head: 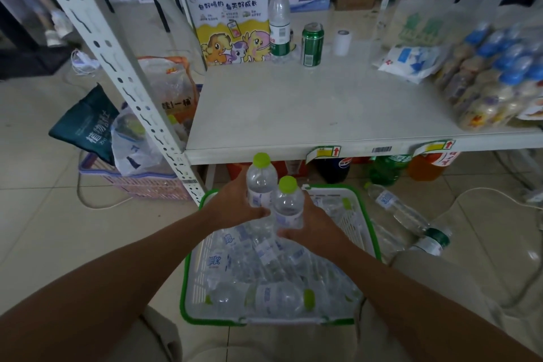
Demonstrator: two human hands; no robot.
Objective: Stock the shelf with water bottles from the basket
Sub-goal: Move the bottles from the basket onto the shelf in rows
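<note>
My left hand (pixel 232 204) grips an upright water bottle (pixel 261 178) with a lime-green cap, held just below the front edge of the white shelf (pixel 293 114). My right hand (pixel 311 225) grips a second upright bottle (pixel 288 203) with the same green cap, right beside the first. Both bottles hang over the white basket with a green rim (pixel 188 282) on the floor, which holds several more clear bottles lying on their sides.
On the shelf stand a cartoon carton (pixel 232 23), a tall green-labelled bottle (pixel 279 17), a green can (pixel 312 44), a white roll (pixel 342 42), a white-blue bag (pixel 411 60) and blue-capped jars (pixel 496 76). Loose bottles (pixel 396 209) lie on the floor at right. A pink basket (pixel 132 182) sits left.
</note>
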